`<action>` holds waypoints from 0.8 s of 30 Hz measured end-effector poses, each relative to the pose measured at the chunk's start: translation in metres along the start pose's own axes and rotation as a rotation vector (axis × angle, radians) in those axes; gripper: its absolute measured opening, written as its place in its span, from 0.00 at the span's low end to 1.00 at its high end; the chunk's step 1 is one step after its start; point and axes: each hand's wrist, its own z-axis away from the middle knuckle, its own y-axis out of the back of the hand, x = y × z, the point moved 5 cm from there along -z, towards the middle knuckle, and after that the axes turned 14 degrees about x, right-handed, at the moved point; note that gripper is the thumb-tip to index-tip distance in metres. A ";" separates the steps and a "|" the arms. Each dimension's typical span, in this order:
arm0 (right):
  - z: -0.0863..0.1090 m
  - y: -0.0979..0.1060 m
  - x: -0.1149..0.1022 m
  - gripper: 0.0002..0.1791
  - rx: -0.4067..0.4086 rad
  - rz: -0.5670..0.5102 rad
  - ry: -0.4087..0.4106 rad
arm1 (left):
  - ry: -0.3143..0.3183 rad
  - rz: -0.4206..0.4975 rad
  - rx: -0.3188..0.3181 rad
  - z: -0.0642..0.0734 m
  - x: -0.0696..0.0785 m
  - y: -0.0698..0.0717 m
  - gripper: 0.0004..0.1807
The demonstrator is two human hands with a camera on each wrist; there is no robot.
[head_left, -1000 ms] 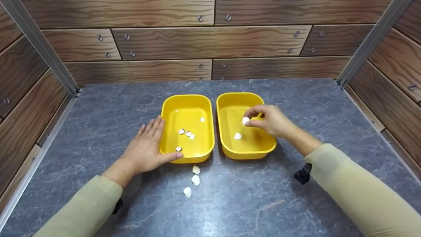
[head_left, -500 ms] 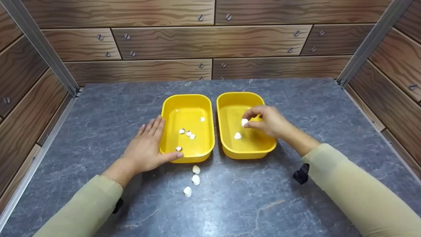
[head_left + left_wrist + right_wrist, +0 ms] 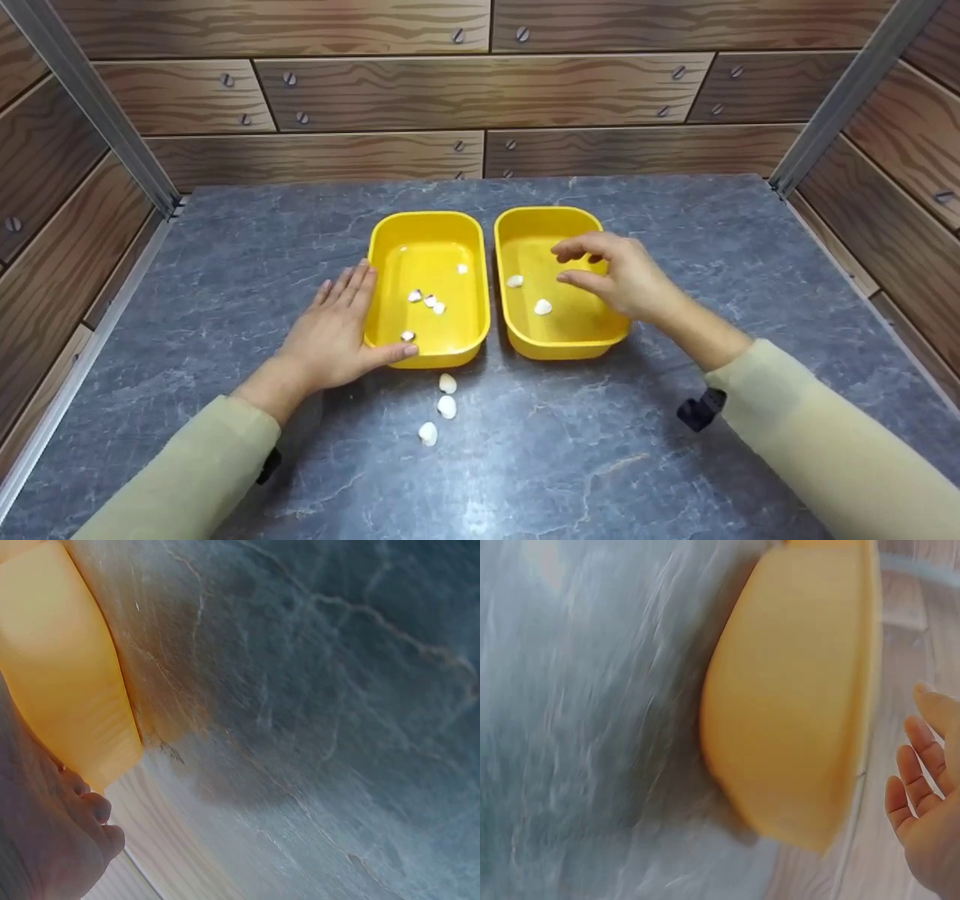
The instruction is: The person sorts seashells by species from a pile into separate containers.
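Your right hand [image 3: 622, 277] hovers empty, fingers loosely spread, over the right tub [image 3: 592, 341], whose long axis runs near to far. Two shells [image 3: 514, 281] lie inside. Your left hand [image 3: 334, 337] lies flat against the left tub [image 3: 450, 354]; bare table [image 3: 712, 225] surrounds both.

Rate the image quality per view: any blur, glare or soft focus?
Head view: sharp, with mild glare on the table near the shells. Left wrist view: soft focus, the left tray washed out. Right wrist view: motion-blurred, the right tray and fingers smeared.
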 end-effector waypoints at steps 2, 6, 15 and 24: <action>0.007 0.001 -0.017 0.18 0.014 -0.039 0.065 | -0.009 0.002 0.002 0.000 0.000 0.000 0.69; 0.023 -0.005 -0.050 0.19 0.007 -0.135 0.173 | -0.010 0.007 -0.004 0.001 0.001 0.001 0.69; 0.062 -0.043 -0.098 0.21 -0.126 -0.349 0.310 | -0.001 0.008 -0.005 0.000 0.000 0.000 0.70; 0.088 -0.086 -0.107 0.19 -0.265 -0.334 0.329 | -0.001 -0.002 0.006 0.000 0.001 0.000 0.70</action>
